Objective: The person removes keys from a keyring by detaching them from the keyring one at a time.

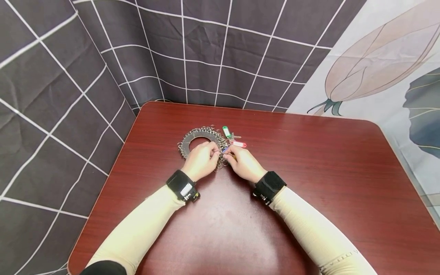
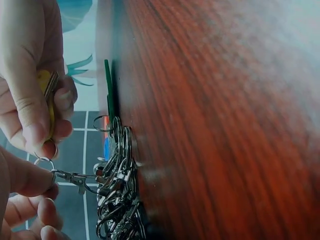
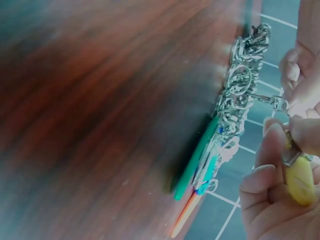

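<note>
My left hand (image 1: 202,159) pinches the split ring (image 2: 45,161) of a small metal swivel clasp (image 2: 75,179). That clasp reaches out from a grey ring-shaped holder (image 1: 185,146) hung around with many metal clasps and rings. Close beside it, my right hand (image 1: 243,163) holds a yellow key tag (image 3: 300,180) with a metal key (image 2: 51,84) against it. The right fingertips meet the split ring near the left thumb. Whether the tag's own ring is threaded onto it cannot be told. A blue tag (image 1: 225,149) lies partly hidden by the right fingers.
A green key tag (image 1: 226,132), a key (image 1: 235,136) and a red key tag (image 1: 239,144) lie at the holder's right side. All rest on a reddish-brown wooden table (image 1: 309,164). Dark gridded cloth (image 1: 206,49) hangs behind and along the left edge.
</note>
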Motion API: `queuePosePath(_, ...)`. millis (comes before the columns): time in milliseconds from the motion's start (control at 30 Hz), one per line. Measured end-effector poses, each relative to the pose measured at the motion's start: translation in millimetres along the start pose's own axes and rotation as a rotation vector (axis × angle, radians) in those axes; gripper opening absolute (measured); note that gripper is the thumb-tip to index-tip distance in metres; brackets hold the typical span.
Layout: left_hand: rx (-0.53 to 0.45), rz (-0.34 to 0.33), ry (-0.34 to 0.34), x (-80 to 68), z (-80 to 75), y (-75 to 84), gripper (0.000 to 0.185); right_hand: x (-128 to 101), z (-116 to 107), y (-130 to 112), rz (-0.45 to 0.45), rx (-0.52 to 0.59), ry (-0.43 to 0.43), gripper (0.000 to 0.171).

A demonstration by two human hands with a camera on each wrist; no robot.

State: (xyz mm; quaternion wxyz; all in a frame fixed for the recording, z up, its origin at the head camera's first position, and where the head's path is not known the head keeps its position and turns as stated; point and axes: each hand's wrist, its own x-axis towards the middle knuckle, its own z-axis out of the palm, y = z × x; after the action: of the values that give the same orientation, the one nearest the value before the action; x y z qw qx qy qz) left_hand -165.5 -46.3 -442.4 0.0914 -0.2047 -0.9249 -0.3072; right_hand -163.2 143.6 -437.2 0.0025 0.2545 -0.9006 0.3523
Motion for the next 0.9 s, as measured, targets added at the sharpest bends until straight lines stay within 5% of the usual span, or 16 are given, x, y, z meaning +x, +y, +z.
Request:
queuePosePath(367, 0.01, -0.037, 0.009, -1.1, 1.1, 2.2, 0.019, 4.5, 1.4, -8.6, 0.111, 0.007, 0.022, 0.004)
queuePosePath(900, 0.021, 0.007, 0.048, 1.8, -3.9, 6.0, 0.009, 6.3, -3.5, -9.2, 0.111, 0.026, 0.015, 0.007)
